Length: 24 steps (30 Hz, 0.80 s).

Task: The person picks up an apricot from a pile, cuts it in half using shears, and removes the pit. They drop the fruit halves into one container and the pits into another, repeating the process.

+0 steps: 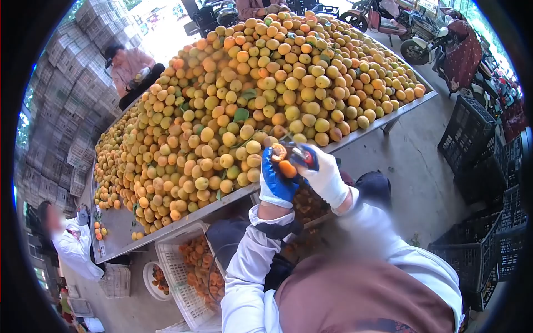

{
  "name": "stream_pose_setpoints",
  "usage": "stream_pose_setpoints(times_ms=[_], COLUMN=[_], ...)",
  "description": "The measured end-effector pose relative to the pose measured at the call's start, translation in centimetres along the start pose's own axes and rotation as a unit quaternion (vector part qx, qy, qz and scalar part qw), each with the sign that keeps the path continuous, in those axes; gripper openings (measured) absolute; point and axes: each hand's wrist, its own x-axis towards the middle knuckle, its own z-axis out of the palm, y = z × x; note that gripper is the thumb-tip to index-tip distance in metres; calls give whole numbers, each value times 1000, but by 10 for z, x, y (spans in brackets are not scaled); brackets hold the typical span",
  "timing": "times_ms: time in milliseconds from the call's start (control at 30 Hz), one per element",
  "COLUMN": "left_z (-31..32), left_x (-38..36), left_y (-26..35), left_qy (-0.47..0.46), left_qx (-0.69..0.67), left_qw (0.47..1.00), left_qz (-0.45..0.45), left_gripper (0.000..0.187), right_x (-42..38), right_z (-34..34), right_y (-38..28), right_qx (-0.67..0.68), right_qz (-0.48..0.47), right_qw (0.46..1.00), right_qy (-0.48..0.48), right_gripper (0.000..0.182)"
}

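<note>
My left hand [277, 184], in a blue-and-white glove, is closed around a split apricot [287, 168] at the near edge of the fruit heap. One cut face [278, 151] of the apricot shows orange flesh and a brownish centre. My right hand [326, 178], in a white glove with blue on the fingers, grips a small hand tool [303, 157] with metal and red parts. The tool is against or right beside the apricot; blur hides its exact kind. Just beyond both hands lies a large heap of whole apricots [239, 114] with some green leaves.
The heap rests on a metal-edged table [383, 117]. Below it stand a white crate [172, 261] of opened apricots and a white bucket [149, 280]. Black crates [469, 130] are stacked at right, near scooters [416, 50]. Other people [130, 69] work around the table.
</note>
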Motion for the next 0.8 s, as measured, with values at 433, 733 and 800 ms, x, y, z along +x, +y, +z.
stream_pose_setpoints(times_ms=[433, 733, 800], left_z=[21, 24, 3], left_x=[-32, -30, -21], left_y=[-47, -72, -79], left_qy=[-5, -8, -9], left_qx=[262, 310, 360], left_qw=[965, 942, 922], left_qz=[16, 126, 141], left_gripper=[40, 31, 30], right_x=[11, 7, -1], right_z=[-27, -25, -11], right_y=[0, 9, 27], right_qx=[486, 506, 395], right_qz=[147, 133, 142], right_qw=[842, 820, 863], right_qy=[181, 234, 281], right_gripper=[21, 22, 17])
